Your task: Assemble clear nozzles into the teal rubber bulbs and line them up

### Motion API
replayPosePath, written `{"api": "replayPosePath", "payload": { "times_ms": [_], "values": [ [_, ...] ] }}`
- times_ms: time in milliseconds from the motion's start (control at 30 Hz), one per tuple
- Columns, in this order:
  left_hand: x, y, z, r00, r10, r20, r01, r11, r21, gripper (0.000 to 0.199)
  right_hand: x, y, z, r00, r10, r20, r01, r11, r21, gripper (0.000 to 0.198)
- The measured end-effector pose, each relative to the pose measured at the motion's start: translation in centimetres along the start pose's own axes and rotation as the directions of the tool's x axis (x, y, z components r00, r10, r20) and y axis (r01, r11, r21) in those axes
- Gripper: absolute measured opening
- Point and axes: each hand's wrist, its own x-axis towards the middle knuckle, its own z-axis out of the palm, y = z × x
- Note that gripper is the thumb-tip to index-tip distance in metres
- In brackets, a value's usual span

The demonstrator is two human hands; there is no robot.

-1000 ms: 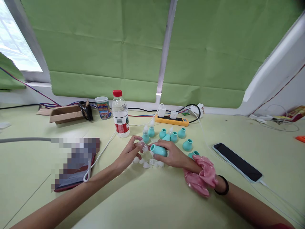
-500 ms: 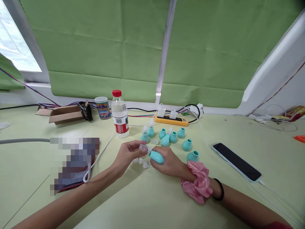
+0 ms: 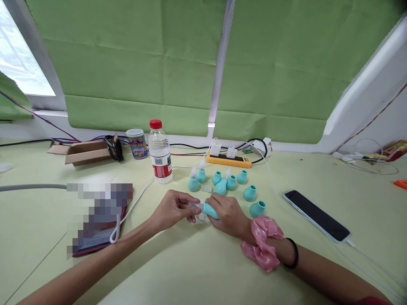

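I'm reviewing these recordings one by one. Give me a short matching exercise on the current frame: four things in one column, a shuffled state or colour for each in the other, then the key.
Things
1. left hand
2. bottle
3. power strip
4. right hand

States or colours
A. yellow-orange, white plugs in it
B. wrapped around a teal bulb
C. pinching a clear piece
D. upright, red cap on

Pairs: 1-C, 2-D, 3-A, 4-B
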Motion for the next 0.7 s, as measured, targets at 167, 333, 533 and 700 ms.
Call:
{"api": "replayPosePath", "payload": {
  "times_ms": [167,333,533,700],
  "values": [
    [-0.7,0.4,0.3,0.999,0.036,0.0,-0.036,0.995,0.094,0.028,0.4,-0.7,-0.6,0.979,0.162,0.126,-0.202,0.863,0.463,0.009],
    [-1.6,1.4,0.6,0.995,0.092,0.039,-0.099,0.945,0.313,0.027,0.8,-0.9,-1.6,0.863,0.189,0.468,-0.491,0.528,0.693,0.006],
    [-2.4,2.3,1.0,0.955,0.209,0.21,-0.292,0.78,0.553,0.02,1.1,-0.5,-2.3,0.641,0.035,0.767,-0.763,0.141,0.631,0.014],
    [-2.6,2.7,1.2,0.909,0.262,0.323,-0.412,0.669,0.618,0.021,1.2,-0.1,-2.4,0.569,-0.214,0.794,-0.821,-0.095,0.563,0.013]
  ]
}}
